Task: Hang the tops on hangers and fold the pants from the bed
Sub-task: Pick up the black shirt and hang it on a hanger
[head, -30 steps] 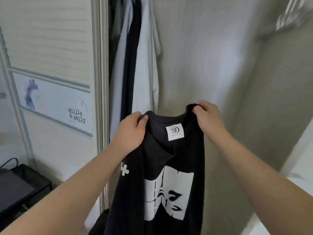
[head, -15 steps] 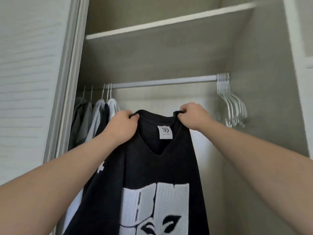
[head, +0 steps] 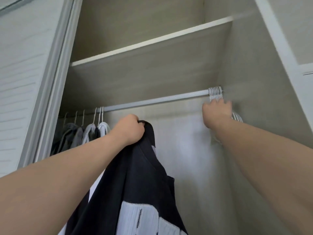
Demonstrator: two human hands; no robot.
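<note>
Dark top (head: 135, 184) with a white print hung in front of the open wardrobe (head: 254, 129), low in the middle of the view, held up only at its collar. Above it a shelf (head: 144, 46) crossed the wardrobe, and under the shelf ran a grey rail (head: 152, 102). At the left end of the rail several grey and white clothes (head: 79, 136) hung on hangers. The left hand (head: 130, 129) gripped the collar of the top, fingers curled tightly around the cloth. The right hand (head: 216, 112) was up at the bundle of empty white hangers (head: 215, 92) at the right end of the rail. Its fingers were bent at their necks, but blur hid whether they closed on one.
</note>
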